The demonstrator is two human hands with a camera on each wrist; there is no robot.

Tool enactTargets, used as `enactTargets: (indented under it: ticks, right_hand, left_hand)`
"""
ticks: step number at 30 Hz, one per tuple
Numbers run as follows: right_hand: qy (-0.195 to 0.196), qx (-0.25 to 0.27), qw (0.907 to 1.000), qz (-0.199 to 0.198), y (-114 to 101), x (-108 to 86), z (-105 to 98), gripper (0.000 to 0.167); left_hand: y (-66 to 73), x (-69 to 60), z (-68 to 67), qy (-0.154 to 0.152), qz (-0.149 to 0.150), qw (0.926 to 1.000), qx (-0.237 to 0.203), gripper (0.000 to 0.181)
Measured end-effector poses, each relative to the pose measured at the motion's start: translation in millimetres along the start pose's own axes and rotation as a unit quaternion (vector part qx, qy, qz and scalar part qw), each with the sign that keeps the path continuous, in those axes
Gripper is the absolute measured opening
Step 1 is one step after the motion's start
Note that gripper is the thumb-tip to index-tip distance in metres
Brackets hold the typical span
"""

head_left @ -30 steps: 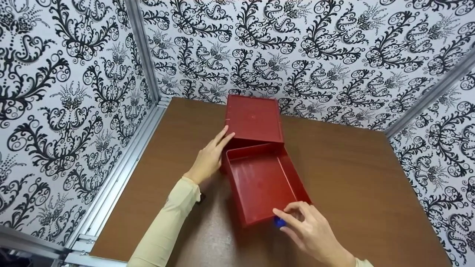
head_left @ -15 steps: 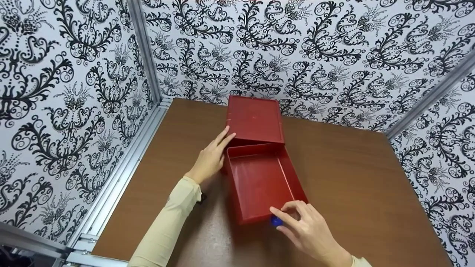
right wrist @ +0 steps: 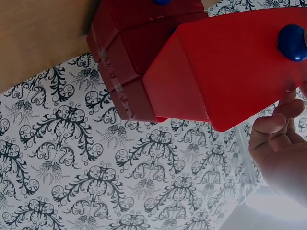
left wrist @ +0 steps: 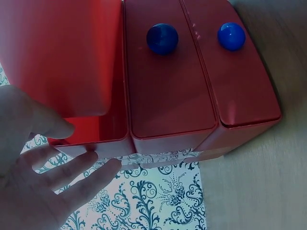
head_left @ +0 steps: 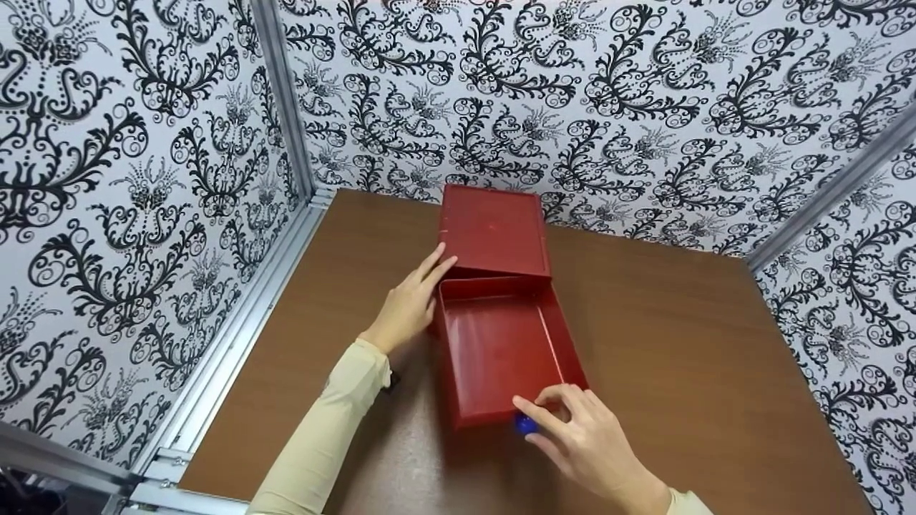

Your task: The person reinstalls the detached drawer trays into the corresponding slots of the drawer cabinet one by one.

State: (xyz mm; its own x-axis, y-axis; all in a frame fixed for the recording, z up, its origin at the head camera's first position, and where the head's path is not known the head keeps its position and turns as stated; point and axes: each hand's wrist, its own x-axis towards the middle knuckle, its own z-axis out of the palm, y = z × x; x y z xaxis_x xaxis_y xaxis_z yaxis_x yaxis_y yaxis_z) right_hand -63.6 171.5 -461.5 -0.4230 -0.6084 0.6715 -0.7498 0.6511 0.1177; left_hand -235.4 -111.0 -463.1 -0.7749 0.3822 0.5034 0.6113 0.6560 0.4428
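Note:
A red chest of small drawers [head_left: 494,229] stands on the table, its top drawer [head_left: 504,350] pulled far out and slightly skewed. The inside of that drawer shows nothing in it. My right hand [head_left: 590,440] pinches the blue round knob [head_left: 526,423] on the drawer's front, the index finger near the rim and the thumb below. The same knob [right wrist: 291,42] appears at the right edge of the right wrist view. With fingers extended, my left hand [head_left: 406,307] rests against the chest's left side. Two lower drawers are closed; the left wrist view shows their blue knobs [left wrist: 162,39].
The brown tabletop [head_left: 680,343] extends on both sides of the chest. Patterned walls [head_left: 608,107] rise behind and at the sides, with a metal rail [head_left: 236,336] along the left edge. A small dark object [head_left: 391,381] shows beside the left sleeve.
The drawer's front end has swung a little left, with my right hand moving along on the knob. The drawer now lies straighter to the chest. My left hand has kept its place on the chest.

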Motion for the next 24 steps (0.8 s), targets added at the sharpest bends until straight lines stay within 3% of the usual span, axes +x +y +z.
enactTargets:
  ticks: [10, 18, 24]
  right_hand:
    - [-0.005, -0.002, 1.0000, -0.007, -2, 9.0, 5, 0.049]
    - [0.018, -0.002, 0.9997, -0.015, -5, 16.4, 12, 0.036]
    - [0.019, -0.006, 0.9996, -0.018, -5, 19.5, 15, 0.043]
  left_hand:
    - [-0.3, 0.0, -0.2, 0.007, 0.010, 0.9999, 0.004, 0.073]
    - [-2.3, -0.9, 1.8, 0.003, 0.007, 0.9999, 0.007, 0.077]
    - [-3.0, -1.5, 2.1, 0.006, 0.011, 0.9999, 0.011, 0.076]
